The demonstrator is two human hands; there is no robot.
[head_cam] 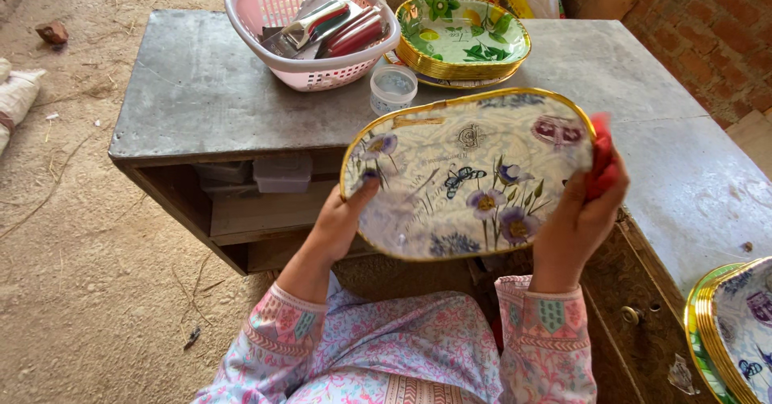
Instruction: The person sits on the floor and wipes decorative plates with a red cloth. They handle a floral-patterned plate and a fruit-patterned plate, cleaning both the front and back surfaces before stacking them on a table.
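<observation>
I hold up an oval tray (462,175) with a gold rim and a pale print of purple flowers and a butterfly. My left hand (338,223) grips its lower left edge, thumb on the printed face. My right hand (575,219) grips its right edge and also holds a red cloth (601,163) bunched against the rim. The tray is tilted toward me, above the front edge of the grey table (201,90).
A pink plastic basket (310,26) of tools sits at the back of the table. Beside it stands a stack of green floral trays (461,38) and a small clear round container (392,89). Another stack of trays (736,328) lies at the right edge. A dirt floor lies to the left.
</observation>
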